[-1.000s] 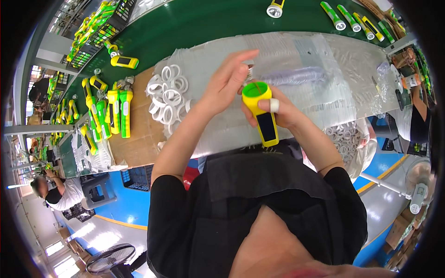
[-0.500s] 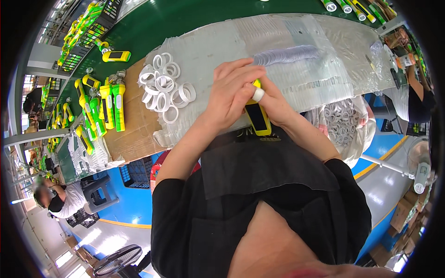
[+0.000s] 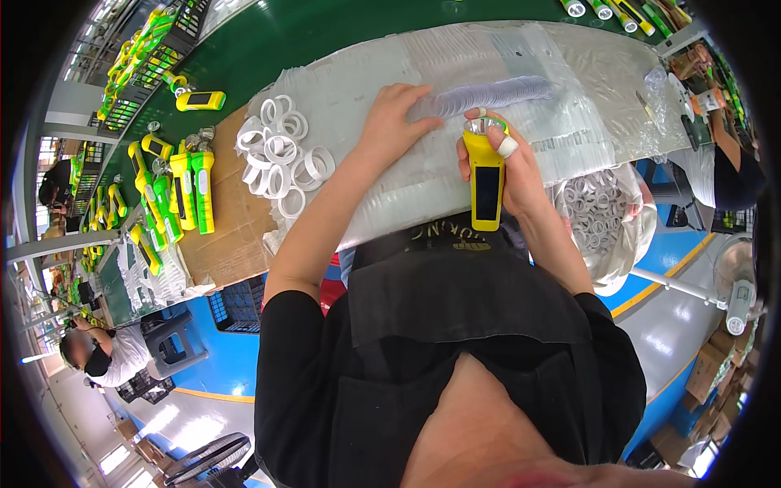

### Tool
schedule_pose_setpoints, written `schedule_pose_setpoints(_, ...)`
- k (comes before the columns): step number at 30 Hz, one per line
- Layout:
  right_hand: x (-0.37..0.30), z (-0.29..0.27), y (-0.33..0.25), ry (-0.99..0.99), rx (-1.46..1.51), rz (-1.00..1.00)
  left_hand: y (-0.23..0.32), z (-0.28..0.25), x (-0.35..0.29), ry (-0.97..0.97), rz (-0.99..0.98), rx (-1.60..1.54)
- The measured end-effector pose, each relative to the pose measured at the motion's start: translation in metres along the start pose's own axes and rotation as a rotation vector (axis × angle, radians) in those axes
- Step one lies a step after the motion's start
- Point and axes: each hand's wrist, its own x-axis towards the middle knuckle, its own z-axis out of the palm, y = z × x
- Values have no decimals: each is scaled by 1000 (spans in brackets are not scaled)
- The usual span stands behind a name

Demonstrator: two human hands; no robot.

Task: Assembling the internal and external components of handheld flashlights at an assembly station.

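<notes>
My right hand [image 3: 521, 167] is wrapped round a yellow flashlight [image 3: 474, 163] with a dark panel on its body. The flashlight's shiny round head points away from me, and white wraps show on two of that hand's fingers. My left hand [image 3: 389, 126] reaches to the left end of a long row of overlapping clear discs [image 3: 496, 93] on the table. Its thumb and fingers are apart, and I make out nothing held in them. Left of that hand lies a pile of white rings [image 3: 281, 150].
Several yellow and green flashlights [image 3: 183, 191] lie on cardboard [image 3: 228, 211] at the left. A black crate [image 3: 175, 45] of flashlights stands at the far left. A bag of white rings [image 3: 598, 220] hangs by the table's right edge. Other people work at both sides.
My hands were together over the flashlight's head; now they are apart. The left hand has moved away to the discs, and the right hand has shifted right with the flashlight, exposing its head.
</notes>
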Motion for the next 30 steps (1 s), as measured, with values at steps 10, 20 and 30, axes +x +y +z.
schedule_pose_setpoints(10,15,42,1,-199,-120,70,83,-57,-39,78,-14,-412)
schedule_pose_setpoints(20,24,57,22,-347,-137,140,63,-56,-51,268,102,-374)
schedule_pose_setpoints(30,67,71,11,-360,-180,-240,37,-111,-65,482,-15,249)
